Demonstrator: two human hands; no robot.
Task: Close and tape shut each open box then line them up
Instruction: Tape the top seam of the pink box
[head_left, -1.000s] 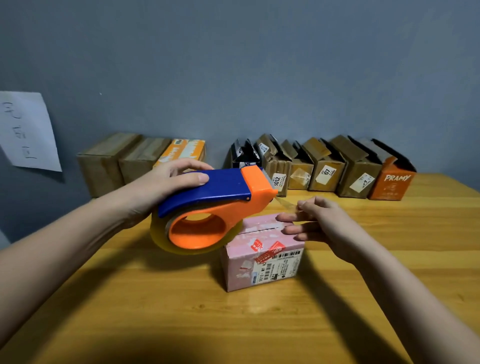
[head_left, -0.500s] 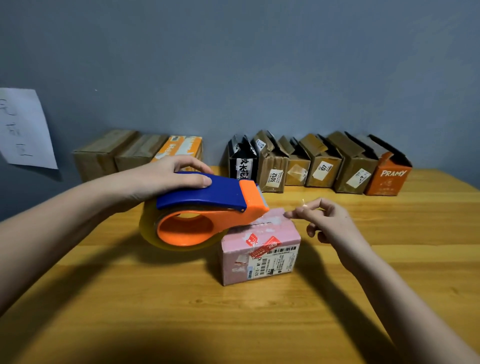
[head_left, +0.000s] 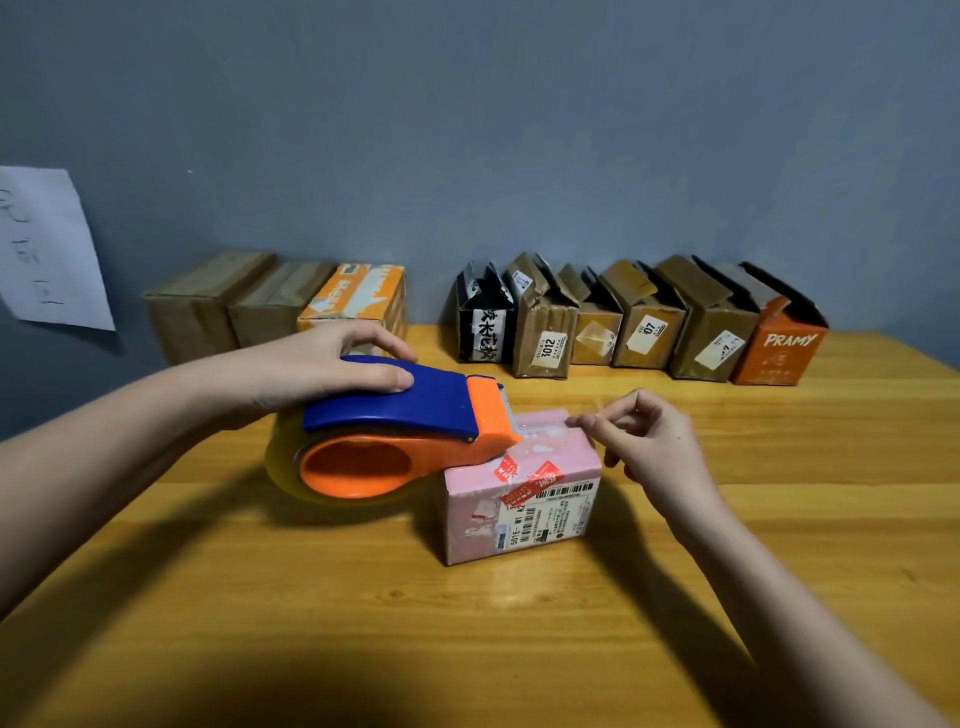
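My left hand (head_left: 317, 371) wraps the blue handle of the tape dispenser (head_left: 400, 431), its orange nose resting on the top of the pink box (head_left: 519, 499), which sits mid-table (head_left: 519, 649). My right hand (head_left: 644, 441) pinches the tape end at the box's far top edge, other fingers curled. A second ago those fingers lay flat on the lid; the dispenser sits lower now.

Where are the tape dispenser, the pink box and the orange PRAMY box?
tape dispenser (head_left: 387, 397), head view, on its blue handle.
pink box (head_left: 470, 525), head view, on its front face.
orange PRAMY box (head_left: 774, 361), head view, on its printed front.
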